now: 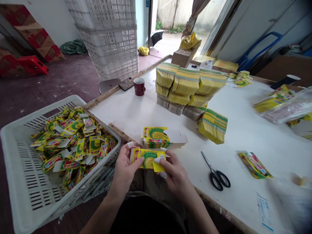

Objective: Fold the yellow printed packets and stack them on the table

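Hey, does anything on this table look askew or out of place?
One bundle of cartons lies tipped on the table beside the stack, whose top bundles lean unevenly. The held carton looks undamaged.

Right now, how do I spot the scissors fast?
Look at the big white table. Near its front edge, just right of the right hand holding a yellow carton, lie the scissors. They alone are metal with black handle loops; their neighbours are yellow-green packets.

White table (pixel 136 110) on dark maroon floor (pixel 60 81), stacked white crates (pixel 109 39), daylight through open doorway (pixel 170 19)
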Demonstrator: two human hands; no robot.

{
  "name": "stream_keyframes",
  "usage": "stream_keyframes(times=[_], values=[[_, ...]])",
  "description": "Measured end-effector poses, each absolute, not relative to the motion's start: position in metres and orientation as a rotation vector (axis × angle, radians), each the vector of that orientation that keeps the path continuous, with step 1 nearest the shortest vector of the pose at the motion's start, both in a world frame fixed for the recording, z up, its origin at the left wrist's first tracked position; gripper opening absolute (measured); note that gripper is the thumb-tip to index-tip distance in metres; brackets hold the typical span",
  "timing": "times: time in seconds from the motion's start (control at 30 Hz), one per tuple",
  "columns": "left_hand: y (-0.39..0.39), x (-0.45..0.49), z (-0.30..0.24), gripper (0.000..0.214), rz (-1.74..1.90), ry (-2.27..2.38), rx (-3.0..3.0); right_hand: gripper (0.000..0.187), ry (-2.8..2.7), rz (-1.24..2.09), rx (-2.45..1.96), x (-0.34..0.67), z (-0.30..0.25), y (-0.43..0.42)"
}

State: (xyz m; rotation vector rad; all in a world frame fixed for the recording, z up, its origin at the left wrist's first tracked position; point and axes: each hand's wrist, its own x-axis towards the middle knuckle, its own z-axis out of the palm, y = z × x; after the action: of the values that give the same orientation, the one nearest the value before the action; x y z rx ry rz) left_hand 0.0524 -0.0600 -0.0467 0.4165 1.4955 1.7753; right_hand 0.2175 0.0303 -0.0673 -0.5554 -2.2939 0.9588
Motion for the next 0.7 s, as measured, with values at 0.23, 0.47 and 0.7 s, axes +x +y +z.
stream_keyframes(times=[0.23, 0.47, 0.7], values=[[-0.055, 0.049, -0.048, 0.05, 1.792, 1.498, 0.432, 0.036, -2.388, 0.986, -0.53, 0.219, -0.062, 0.04], [-0.052, 0.061, -0.048, 0.046, 1.845, 1.453, 0.323, 0.047, -2.308, 0.71, -0.576, 0.211, -0.079, 0.035], [-0.054, 0.061, -0.05, 0.051, 1.827, 1.466, 0.267, 0.039, -2.34, 0.829, -0.528, 0.219, -0.073, 0.04]])
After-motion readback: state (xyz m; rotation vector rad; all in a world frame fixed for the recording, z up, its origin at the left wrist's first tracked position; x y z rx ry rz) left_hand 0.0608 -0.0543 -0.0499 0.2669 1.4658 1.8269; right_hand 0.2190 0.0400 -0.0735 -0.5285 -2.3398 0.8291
